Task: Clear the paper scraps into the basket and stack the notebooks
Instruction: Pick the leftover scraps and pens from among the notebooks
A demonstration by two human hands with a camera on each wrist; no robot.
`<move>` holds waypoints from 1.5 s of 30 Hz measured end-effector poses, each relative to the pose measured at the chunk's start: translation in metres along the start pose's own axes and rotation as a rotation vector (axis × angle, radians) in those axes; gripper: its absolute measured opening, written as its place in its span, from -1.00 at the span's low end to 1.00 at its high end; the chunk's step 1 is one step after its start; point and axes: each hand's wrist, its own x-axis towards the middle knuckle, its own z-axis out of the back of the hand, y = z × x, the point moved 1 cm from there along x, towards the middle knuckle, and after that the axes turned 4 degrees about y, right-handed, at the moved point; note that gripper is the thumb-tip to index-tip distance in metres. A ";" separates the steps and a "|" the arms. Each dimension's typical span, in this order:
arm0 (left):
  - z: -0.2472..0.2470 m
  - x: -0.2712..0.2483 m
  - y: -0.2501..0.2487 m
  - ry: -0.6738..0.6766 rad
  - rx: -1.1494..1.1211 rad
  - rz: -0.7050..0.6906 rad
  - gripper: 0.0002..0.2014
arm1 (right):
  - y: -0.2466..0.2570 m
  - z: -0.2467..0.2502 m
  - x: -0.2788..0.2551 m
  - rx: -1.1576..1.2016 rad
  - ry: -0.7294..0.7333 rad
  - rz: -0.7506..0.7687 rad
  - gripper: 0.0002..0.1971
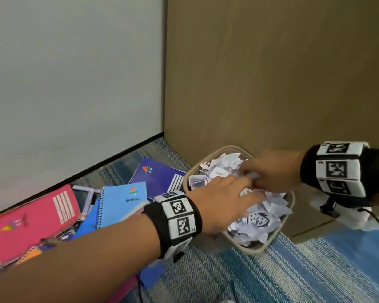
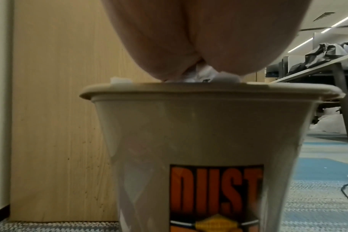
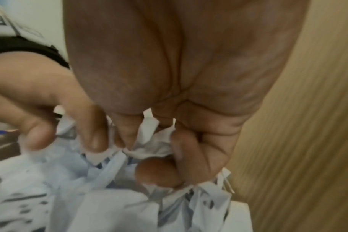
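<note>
Both hands point(image 1: 245, 189) press crumpled scraps point(image 1: 260, 217), basket point(image 1: 271, 243).

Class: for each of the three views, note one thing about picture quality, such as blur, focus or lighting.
Head view: evenly lit, mostly sharp, straight edges bowed by the wide lens. Left wrist view: the beige plastic dustbin is fairly clear, the left hand a soft, dim mass. Right wrist view: motion-blurred white paper scraps and streaked wall.

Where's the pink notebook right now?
In the head view, the pink notebook lies on the carpet at far left, by the white wall, left of the light blue notebook.
</note>
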 end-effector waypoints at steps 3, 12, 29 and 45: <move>0.005 -0.002 0.002 -0.004 -0.017 -0.010 -0.49 | -0.009 0.010 -0.003 0.140 0.005 -0.005 -0.90; 0.018 -0.012 0.014 -0.090 0.060 -0.037 -0.60 | -0.006 0.026 -0.013 0.213 -0.195 -0.032 -0.86; 0.027 -0.014 0.025 -0.405 -0.087 0.059 -0.82 | 0.001 0.026 0.002 0.167 -0.584 -0.150 -0.60; 0.072 -0.177 0.175 -0.412 -0.031 0.715 -0.81 | 0.193 0.137 0.072 0.205 -0.683 0.125 -0.76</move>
